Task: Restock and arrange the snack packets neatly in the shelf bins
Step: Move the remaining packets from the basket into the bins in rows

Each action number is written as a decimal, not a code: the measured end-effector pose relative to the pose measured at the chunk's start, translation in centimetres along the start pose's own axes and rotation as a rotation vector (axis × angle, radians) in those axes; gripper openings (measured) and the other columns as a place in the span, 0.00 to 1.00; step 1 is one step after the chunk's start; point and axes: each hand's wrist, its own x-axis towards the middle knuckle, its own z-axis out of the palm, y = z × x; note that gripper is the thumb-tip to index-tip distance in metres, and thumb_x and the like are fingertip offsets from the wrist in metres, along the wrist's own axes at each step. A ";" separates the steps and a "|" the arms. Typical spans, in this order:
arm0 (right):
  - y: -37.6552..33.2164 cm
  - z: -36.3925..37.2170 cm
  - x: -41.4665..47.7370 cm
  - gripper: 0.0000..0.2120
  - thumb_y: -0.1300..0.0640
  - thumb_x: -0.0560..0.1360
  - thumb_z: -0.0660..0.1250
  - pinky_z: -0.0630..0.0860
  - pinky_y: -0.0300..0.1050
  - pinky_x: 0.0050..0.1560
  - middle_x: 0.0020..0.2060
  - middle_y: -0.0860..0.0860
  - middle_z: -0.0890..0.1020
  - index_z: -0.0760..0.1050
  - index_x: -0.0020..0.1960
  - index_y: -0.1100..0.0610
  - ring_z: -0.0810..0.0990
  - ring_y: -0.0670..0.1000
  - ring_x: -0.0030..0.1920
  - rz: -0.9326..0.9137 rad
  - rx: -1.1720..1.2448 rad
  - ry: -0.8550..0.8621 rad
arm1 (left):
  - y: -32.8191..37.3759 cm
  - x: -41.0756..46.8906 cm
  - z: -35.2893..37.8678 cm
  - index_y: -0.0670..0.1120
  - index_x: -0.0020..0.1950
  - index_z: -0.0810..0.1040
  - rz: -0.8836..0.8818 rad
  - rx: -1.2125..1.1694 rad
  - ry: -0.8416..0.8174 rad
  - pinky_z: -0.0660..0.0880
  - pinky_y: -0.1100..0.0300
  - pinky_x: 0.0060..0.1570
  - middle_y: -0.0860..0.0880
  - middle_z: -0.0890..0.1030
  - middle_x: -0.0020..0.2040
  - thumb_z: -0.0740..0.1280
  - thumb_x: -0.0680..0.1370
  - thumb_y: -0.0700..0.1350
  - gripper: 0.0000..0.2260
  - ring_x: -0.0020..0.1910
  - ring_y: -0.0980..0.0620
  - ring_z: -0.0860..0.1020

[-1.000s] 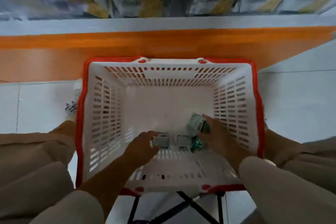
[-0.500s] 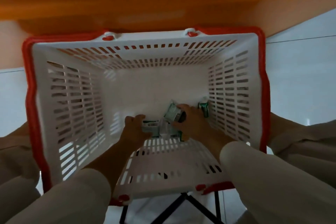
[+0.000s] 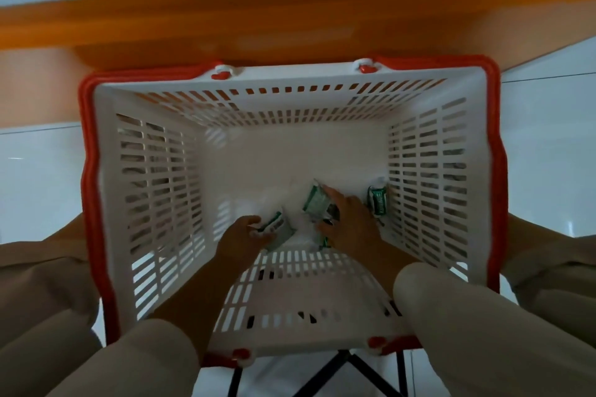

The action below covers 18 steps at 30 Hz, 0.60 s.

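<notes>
Reaching into the basket [image 3: 154, 190], the left hand [image 3: 246, 234] pinches one snack packet [image 3: 275, 226], the right hand [image 3: 351, 219] curls round a second packet [image 3: 314, 203]; light, slippery film, likely best pinched at sealed edges.

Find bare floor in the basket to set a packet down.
Free: far half of the basket floor, below the far wall, and the strip along the left wall. Crowded: near-right, where left hand holds the left packet, right hand the middle packet, right packet by the right wall.
</notes>
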 end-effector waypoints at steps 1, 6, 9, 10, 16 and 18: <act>-0.2 0.0 0.1 0.32 0.47 0.72 0.72 0.74 0.54 0.61 0.59 0.56 0.76 0.65 0.73 0.45 0.76 0.57 0.59 -0.010 0.023 0.015 | 0.0 0.0 -0.4 0.41 0.62 0.78 0.003 0.001 0.009 0.74 0.56 0.47 0.41 0.80 0.55 0.73 0.76 0.41 0.16 0.50 0.45 0.78; -1.6 -0.1 0.6 0.13 0.55 0.76 0.68 0.78 0.48 0.54 0.55 0.56 0.81 0.78 0.60 0.55 0.80 0.55 0.53 0.061 0.139 0.089 | 1.1 -0.5 -1.7 0.40 0.56 0.77 -0.109 -0.244 0.027 0.79 0.51 0.48 0.38 0.80 0.56 0.71 0.77 0.39 0.09 0.55 0.40 0.80; -2.0 -0.3 0.4 0.12 0.54 0.76 0.69 0.77 0.49 0.57 0.56 0.56 0.82 0.79 0.59 0.56 0.79 0.56 0.56 0.082 0.136 0.111 | 2.3 -1.4 -1.7 0.40 0.56 0.74 -0.113 -0.341 0.023 0.79 0.56 0.42 0.39 0.78 0.57 0.70 0.78 0.37 0.09 0.56 0.40 0.79; -2.1 -0.3 0.3 0.12 0.54 0.76 0.69 0.76 0.49 0.57 0.55 0.56 0.82 0.79 0.58 0.56 0.79 0.56 0.56 0.087 0.133 0.125 | 2.6 -1.7 -1.7 0.40 0.56 0.73 -0.102 -0.357 0.020 0.78 0.57 0.40 0.40 0.77 0.56 0.70 0.78 0.37 0.09 0.55 0.41 0.79; -2.1 -0.6 -0.5 0.13 0.57 0.74 0.72 0.78 0.50 0.57 0.53 0.58 0.83 0.81 0.57 0.60 0.81 0.56 0.53 0.055 0.173 0.194 | 2.8 -3.4 -1.8 0.41 0.57 0.73 -0.087 -0.386 -0.003 0.78 0.57 0.42 0.41 0.77 0.56 0.69 0.78 0.38 0.10 0.53 0.44 0.79; -2.6 -1.0 -1.0 0.12 0.58 0.73 0.72 0.79 0.49 0.56 0.52 0.58 0.84 0.82 0.56 0.61 0.82 0.56 0.52 0.004 0.170 0.195 | 2.9 -4.0 -2.2 0.41 0.58 0.72 -0.078 -0.392 -0.008 0.78 0.58 0.42 0.41 0.77 0.57 0.68 0.79 0.38 0.10 0.53 0.44 0.78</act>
